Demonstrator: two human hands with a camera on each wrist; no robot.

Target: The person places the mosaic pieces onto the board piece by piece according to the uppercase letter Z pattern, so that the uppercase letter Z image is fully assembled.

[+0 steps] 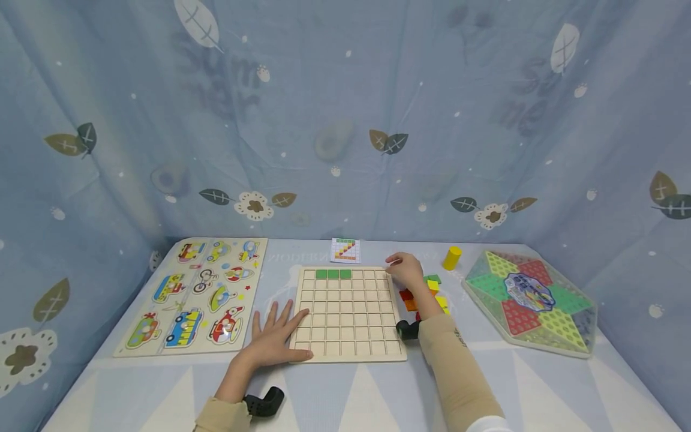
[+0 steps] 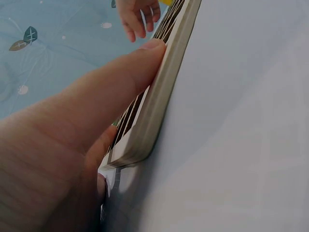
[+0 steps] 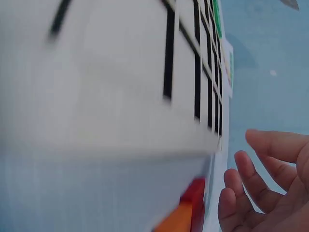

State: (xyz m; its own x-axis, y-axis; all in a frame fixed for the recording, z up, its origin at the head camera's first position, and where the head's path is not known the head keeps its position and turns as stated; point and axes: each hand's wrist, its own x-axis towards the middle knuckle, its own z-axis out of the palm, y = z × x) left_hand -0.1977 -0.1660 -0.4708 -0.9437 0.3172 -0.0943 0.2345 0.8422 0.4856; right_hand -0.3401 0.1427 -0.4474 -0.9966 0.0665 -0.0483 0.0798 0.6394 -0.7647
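Note:
A wooden grid board (image 1: 346,321) lies on the table, with three green square tiles (image 1: 333,274) side by side in its top row. My left hand (image 1: 275,342) rests with spread fingers on the board's left edge; in the left wrist view its thumb (image 2: 120,72) presses along the rim. Above the board's top right corner hovers my right hand (image 1: 407,273). The right wrist view shows that hand's fingers (image 3: 256,188) loosely bent, thumb apart, nothing between them. Below it is a pile of green, yellow, orange and red tiles (image 1: 441,302), partly hidden by the forearm.
A small pattern card (image 1: 345,251) lies behind the board. To the right stand a yellow cylinder (image 1: 452,258) and a hexagonal Chinese checkers board (image 1: 529,300). A vehicle picture puzzle (image 1: 197,294) lies on the left. A blue patterned curtain (image 1: 345,120) hangs behind the table.

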